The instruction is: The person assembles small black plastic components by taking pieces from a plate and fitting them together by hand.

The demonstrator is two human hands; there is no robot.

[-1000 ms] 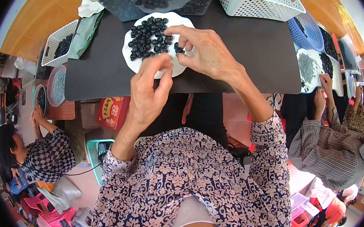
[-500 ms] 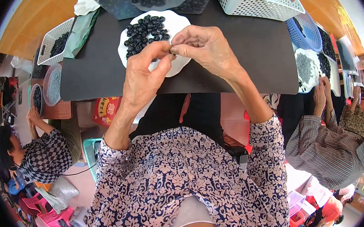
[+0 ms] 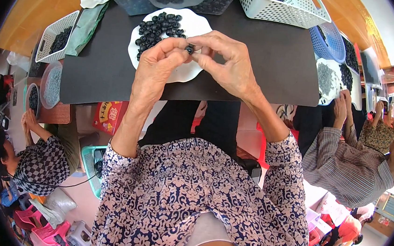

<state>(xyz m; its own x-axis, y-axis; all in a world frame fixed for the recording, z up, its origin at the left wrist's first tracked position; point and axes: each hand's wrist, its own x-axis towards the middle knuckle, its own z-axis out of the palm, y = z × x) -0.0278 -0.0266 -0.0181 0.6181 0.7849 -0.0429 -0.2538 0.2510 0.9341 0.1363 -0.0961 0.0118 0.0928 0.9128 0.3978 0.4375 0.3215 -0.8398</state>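
Black beads [image 3: 160, 28] on white plate [image 3: 192, 71]

Near the top centre of the frame, the left hand [image 3: 157, 68] and right hand [image 3: 228, 62] meet fingertip to fingertip, pinching one small black ring [image 3: 190, 49] between them above a white scalloped plate [image 3: 190, 71]. A heap of black rings [image 3: 159, 30] lies on the plate's upper left part. The plate rests on a black mat [image 3: 277, 60].
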